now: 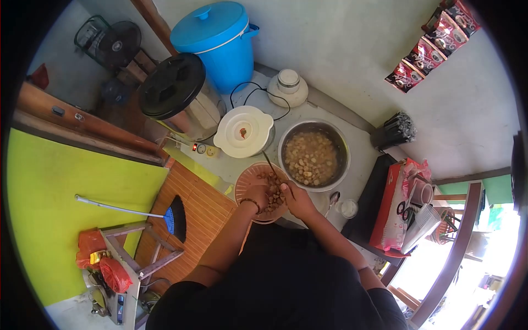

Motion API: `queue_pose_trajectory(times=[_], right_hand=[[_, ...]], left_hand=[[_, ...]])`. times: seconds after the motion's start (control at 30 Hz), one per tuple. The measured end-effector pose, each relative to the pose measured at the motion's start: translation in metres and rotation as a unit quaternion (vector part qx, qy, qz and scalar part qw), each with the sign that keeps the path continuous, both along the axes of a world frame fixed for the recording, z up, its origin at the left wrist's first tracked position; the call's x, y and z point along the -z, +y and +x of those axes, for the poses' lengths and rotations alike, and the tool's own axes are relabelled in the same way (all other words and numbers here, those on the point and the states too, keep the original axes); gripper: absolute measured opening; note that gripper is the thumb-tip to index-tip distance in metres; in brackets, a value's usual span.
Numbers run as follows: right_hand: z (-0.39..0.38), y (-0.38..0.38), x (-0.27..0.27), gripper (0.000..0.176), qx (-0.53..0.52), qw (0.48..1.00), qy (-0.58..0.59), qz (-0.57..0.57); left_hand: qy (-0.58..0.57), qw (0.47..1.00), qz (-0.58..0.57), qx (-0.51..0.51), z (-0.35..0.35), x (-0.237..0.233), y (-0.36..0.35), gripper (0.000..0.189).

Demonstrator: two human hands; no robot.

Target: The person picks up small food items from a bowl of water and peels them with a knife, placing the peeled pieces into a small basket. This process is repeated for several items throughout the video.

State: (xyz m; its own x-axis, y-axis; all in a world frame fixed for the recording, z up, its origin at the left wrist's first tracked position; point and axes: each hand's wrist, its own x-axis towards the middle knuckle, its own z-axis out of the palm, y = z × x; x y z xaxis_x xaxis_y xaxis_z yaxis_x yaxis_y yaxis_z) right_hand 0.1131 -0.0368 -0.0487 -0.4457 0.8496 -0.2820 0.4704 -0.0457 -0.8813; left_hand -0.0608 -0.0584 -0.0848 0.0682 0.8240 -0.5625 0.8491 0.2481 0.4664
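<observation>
My left hand (257,194), a bracelet at its wrist, reaches into a pink plastic basket (240,179) of small brown lumps (273,201). Its fingertips are hidden among the lumps, so their grip does not show. At the basket's right side, my right hand (297,202) is closed on a thin, dark knife (271,164) that points up and away from me. The blade's edge is too small to make out. Just beyond my right hand stands a steel bowl (345,175) of pale, peeled-looking pieces (311,158) in cloudy liquid.
A white lidded container (243,131) stands behind the basket. A spoon (333,199) and a small glass jar (348,208) lie right of my right hand. Farther back are a blue lidded bucket (223,58), a black-lidded bin (173,88) and a white round device (288,91) with a cable.
</observation>
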Motion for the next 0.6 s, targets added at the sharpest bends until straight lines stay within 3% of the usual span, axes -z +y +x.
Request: queue_pose_trajectory(times=[0.17,0.27,0.37,0.47,0.6], right_hand=[[0.0,-0.003,0.003,0.043,0.013,0.998,-0.014,0.062],[0.002,-0.004,0.003,0.042,0.009,0.998,-0.017,0.066],[0.003,-0.004,0.008,0.04,-0.004,0.997,-0.031,0.07],[0.001,-0.003,0.007,0.039,-0.001,0.997,-0.037,0.063],[0.0,-0.004,0.008,0.039,0.007,0.997,-0.046,0.067]], left_hand=[[-0.045,0.997,-0.057,0.019,0.022,0.018,-0.007,0.03],[0.007,0.998,-0.027,0.052,0.032,0.043,-0.009,0.036],[0.041,0.999,-0.028,-0.005,0.041,0.007,-0.004,0.037],[0.093,0.994,0.034,0.036,0.046,0.014,-0.009,0.025],[0.117,0.989,-0.016,0.087,0.048,0.008,-0.001,0.024]])
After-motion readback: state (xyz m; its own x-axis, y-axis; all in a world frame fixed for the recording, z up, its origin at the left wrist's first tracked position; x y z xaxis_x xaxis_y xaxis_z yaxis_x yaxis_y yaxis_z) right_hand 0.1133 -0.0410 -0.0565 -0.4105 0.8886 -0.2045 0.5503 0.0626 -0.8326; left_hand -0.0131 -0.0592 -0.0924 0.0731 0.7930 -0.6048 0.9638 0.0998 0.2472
